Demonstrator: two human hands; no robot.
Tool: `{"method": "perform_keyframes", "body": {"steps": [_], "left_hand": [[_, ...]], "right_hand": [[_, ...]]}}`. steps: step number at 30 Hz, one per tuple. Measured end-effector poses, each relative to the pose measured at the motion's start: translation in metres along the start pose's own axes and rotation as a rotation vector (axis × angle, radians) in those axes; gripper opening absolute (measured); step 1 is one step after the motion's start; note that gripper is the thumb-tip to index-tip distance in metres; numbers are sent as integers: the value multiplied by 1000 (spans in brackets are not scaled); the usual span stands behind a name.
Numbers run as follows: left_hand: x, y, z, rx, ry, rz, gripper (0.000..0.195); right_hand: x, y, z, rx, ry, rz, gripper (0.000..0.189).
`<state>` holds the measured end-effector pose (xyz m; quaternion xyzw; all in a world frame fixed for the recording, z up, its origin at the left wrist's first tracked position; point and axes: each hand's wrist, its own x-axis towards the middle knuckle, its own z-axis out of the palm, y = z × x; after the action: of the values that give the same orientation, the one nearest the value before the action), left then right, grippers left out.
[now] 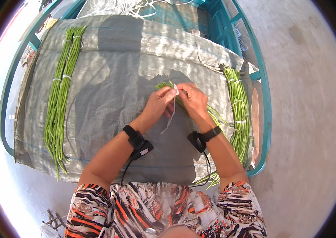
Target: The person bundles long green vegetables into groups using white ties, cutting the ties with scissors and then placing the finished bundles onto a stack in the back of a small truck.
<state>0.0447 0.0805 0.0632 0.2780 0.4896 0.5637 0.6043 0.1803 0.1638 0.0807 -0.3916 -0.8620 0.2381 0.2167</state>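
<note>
My left hand [156, 102] and my right hand [194, 98] meet near the middle of the head view. Between their fingertips they pinch a white tie strip [172, 114], and one end of it dangles toward me. The strip crosses a bundle of green yardlong beans [163, 85] close to its upper end. Much of that bundle is hidden under my right hand and forearm; its long pods trail down to the right. Two slim bean bundles [63, 76], bound with white ties, lie side by side at the left. A thicker group of tied beans [239, 101] lies at the right.
Everything rests on a grey woven sheet [111, 119] spread over a teal metal-framed cart bed, whose side rail [267, 125] curves around the right. Loose white strips [205, 61] lie beside the right-hand beans. Black wrist devices [140, 145] with cables are strapped to both forearms.
</note>
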Motion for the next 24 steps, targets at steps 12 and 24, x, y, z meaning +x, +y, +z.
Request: {"method": "perform_keyframes", "body": {"steps": [12,24], "left_hand": [[7,-12,-3,40,-16,52,42],[6,-15,-10,15,15,46,49]], "right_hand": [[-3,7,6,181,152,91,23],[-36,-37,-32,-260,-122,-391,5]]}}
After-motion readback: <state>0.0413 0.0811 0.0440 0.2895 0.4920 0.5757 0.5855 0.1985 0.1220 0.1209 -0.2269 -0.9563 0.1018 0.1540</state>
